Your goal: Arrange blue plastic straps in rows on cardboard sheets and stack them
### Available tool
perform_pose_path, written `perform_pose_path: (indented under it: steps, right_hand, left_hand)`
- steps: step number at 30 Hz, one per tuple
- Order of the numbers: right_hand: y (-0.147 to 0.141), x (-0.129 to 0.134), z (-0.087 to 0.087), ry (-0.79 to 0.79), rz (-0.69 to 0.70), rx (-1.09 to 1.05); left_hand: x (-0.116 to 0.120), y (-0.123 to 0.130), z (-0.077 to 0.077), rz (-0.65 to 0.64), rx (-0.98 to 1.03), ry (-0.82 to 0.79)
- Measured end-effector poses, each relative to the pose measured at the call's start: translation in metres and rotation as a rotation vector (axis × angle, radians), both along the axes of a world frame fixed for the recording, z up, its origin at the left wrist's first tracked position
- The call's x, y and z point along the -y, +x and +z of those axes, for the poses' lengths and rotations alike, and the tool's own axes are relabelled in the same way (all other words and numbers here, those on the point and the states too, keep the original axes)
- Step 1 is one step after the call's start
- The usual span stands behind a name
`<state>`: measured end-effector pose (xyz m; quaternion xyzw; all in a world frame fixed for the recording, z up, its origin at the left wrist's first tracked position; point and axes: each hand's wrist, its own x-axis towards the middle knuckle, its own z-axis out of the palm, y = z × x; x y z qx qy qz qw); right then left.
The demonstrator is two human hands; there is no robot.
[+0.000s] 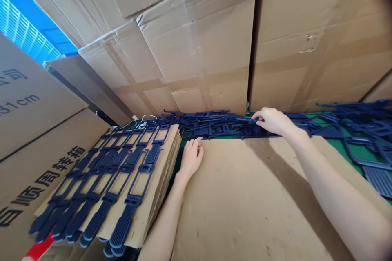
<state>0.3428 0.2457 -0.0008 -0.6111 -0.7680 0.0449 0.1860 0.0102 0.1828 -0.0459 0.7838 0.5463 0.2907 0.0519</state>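
My right hand (266, 119) reaches to the dark blue plastic parts (211, 124) heaped along the back, its thumb and forefinger pinched at a part there; what they grip is too small to make out. At the left edge of a bare cardboard sheet (239, 195) rests my left hand (192, 155), with its fingers curled and nothing clearly visible in them. Left of it, long dark blue parts (133, 200) lie side by side in rows on a stack of cardboard sheets (165, 171).
Large cardboard boxes (208, 49) form a wall behind the heap. A printed carton (39, 163) stands at the left. More blue parts (373, 130) lie on a green surface (339, 151) at the right. A white cable (149, 116) lies near the stack.
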Motion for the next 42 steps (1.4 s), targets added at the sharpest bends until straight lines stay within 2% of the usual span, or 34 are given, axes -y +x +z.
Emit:
perform_pose_path:
  steps: [3, 5, 7, 9, 12, 16, 19, 22, 25, 29, 33, 38, 42]
  right_hand:
    - [-0.003, 0.012, 0.030, 0.062, 0.057, -0.037]
    - [-0.018, 0.025, 0.048, 0.122, 0.167, -0.115]
    - [-0.044, 0.040, 0.057, 0.151, 0.305, -0.176]
    - [-0.074, 0.053, 0.055, 0.105, 0.508, -0.152]
    - [-0.111, 0.067, 0.038, -0.002, 0.742, -0.078]
    - [-0.128, 0.073, 0.021, -0.046, 0.810, -0.044]
    - [-0.120, 0.068, 0.026, -0.073, 0.826, -0.084]
    - [-0.097, 0.055, 0.036, -0.068, 0.748, -0.130]
    - [-0.062, 0.035, 0.035, -0.111, 0.531, -0.102]
    - [-0.011, 0.008, 0.013, -0.075, 0.209, 0.038]
    - [0.022, -0.010, -0.017, -0.049, -0.008, 0.153]
    - [0.038, -0.022, -0.044, -0.116, -0.094, 0.147]
    - [0.043, -0.023, -0.050, -0.138, -0.129, 0.151]
  left_hand:
    - [0.002, 0.002, 0.003, 0.006, 0.115, -0.014]
    - [0.004, 0.004, 0.005, 0.028, 0.206, -0.024]
    - [0.004, 0.006, 0.006, 0.042, 0.290, -0.039]
    - [0.004, 0.006, 0.008, 0.039, 0.356, -0.058]
    - [0.002, 0.003, 0.011, 0.028, 0.417, -0.075]
    - [0.002, -0.001, 0.014, 0.022, 0.418, -0.083]
    - [0.005, 0.002, 0.015, 0.009, 0.362, -0.078]
    - [0.010, 0.008, 0.015, -0.037, 0.283, -0.072]
    - [0.016, 0.014, 0.017, -0.152, 0.163, -0.090]
    - [0.024, 0.021, 0.023, -0.328, -0.010, -0.158]
    - [0.031, 0.028, 0.028, -0.463, -0.130, -0.220]
    - [0.032, 0.031, 0.027, -0.476, -0.139, -0.276]
    - [0.030, 0.027, 0.028, -0.470, -0.101, -0.260]
